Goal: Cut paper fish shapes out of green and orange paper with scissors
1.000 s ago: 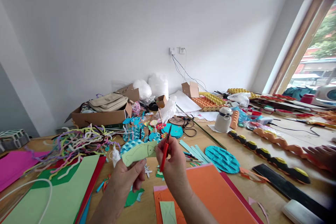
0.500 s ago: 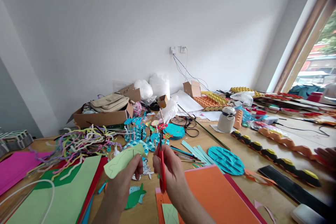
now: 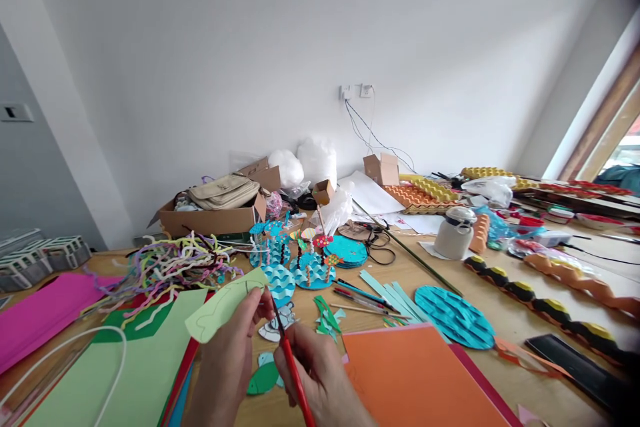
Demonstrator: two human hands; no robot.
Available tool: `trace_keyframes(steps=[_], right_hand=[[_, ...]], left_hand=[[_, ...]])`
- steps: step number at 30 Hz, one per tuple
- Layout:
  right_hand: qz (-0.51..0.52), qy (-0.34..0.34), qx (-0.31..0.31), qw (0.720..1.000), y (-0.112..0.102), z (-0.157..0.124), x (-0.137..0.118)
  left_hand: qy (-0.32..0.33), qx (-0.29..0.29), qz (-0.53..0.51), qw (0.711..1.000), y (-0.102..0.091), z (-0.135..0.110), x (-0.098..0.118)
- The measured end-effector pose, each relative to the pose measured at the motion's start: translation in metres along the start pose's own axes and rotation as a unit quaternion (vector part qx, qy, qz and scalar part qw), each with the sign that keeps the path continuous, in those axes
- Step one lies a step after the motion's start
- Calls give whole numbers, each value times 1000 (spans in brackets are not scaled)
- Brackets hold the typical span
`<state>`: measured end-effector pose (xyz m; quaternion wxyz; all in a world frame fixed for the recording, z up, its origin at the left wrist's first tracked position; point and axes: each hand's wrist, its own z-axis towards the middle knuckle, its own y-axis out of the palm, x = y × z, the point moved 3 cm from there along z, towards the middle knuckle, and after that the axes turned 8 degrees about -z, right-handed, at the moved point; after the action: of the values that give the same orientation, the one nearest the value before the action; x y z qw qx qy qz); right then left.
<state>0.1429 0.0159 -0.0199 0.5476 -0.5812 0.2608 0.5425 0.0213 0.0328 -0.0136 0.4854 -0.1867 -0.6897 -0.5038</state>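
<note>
My left hand [image 3: 227,357] pinches a pale green paper fish cut-out [image 3: 223,303] with a pencilled outline, held above the wooden table [image 3: 425,267]. My right hand [image 3: 320,380] is closed round red-handled scissors [image 3: 287,353], whose dark blades point up and left towards the right end of the green paper. The blade tips sit close to my left fingers. Under the hands lie a grey paper fish [image 3: 275,328] and a green paper fish [image 3: 263,379].
Orange sheets [image 3: 420,373] lie at the right, green and pink sheets [image 3: 115,373] at the left. Behind are tangled coloured foam strips [image 3: 165,263], blue wave models [image 3: 300,263], a blue ribbed disc [image 3: 453,315], a cardboard box with a bag [image 3: 215,210], a white jar [image 3: 453,233] and egg trays [image 3: 425,192].
The view has swung left and down. My right hand with the scissors dropped lower and tilted, the blades now pointing at the green cut-out's edge. The person's hand at the right edge is out of view.
</note>
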Motion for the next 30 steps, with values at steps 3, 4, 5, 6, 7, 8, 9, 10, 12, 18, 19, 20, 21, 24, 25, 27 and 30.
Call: trace_keyframes(steps=[3, 4, 5, 6, 7, 8, 9, 10, 12, 18, 19, 20, 21, 24, 25, 27, 30], right_hand=[[-5, 0, 7, 1000, 1, 0, 2], [-5, 1, 8, 1000, 1, 0, 3], [-3, 4, 9, 1000, 1, 1, 3], [-3, 7, 8, 1000, 0, 1, 3], [-3, 10, 8, 1000, -1, 1, 2], [-4, 13, 8, 1000, -2, 1, 2], [-6, 16, 7, 1000, -3, 1, 1], [-7, 17, 9, 1000, -4, 1, 0], [-7, 17, 15, 1000, -5, 0, 0], [8, 9, 30, 999, -5, 0, 3], [10, 6, 30, 999, -6, 0, 2], [12, 4, 31, 999, -6, -1, 2], [15, 3, 32, 999, -6, -1, 1], [24, 0, 30, 999, -7, -2, -2], [24, 0, 32, 999, -7, -2, -3], [24, -4, 38, 999, -7, -2, -3], [24, -14, 45, 999, -7, -2, -2]], left_hand=[[-66, -33, -44, 996, 10, -7, 2], [-75, -36, -54, 995, 11, -9, 1], [-81, -39, -62, 994, 11, -10, 0], [-88, -40, -67, 993, 11, -11, -1], [-95, -41, -70, 992, 9, -12, -4], [-100, -39, -69, 992, 7, -11, -6], [-104, -38, -64, 992, 4, -10, -9], [-109, -39, -57, 992, 1, -9, -13], [-109, -43, -39, 992, -4, -5, -18], [-53, -46, 45, 997, -9, -1, -23], [-56, -49, 45, 996, -8, -2, -22], [-67, -55, 40, 995, -7, -4, -23], [-80, -61, 31, 994, -6, -5, -23], [-116, -67, 8, 991, -3, -9, -25], [-123, -67, 2, 990, -3, -10, -25], [-135, -72, -14, 988, -1, -12, -25], [-140, -64, -45, 987, 3, -16, -22]])
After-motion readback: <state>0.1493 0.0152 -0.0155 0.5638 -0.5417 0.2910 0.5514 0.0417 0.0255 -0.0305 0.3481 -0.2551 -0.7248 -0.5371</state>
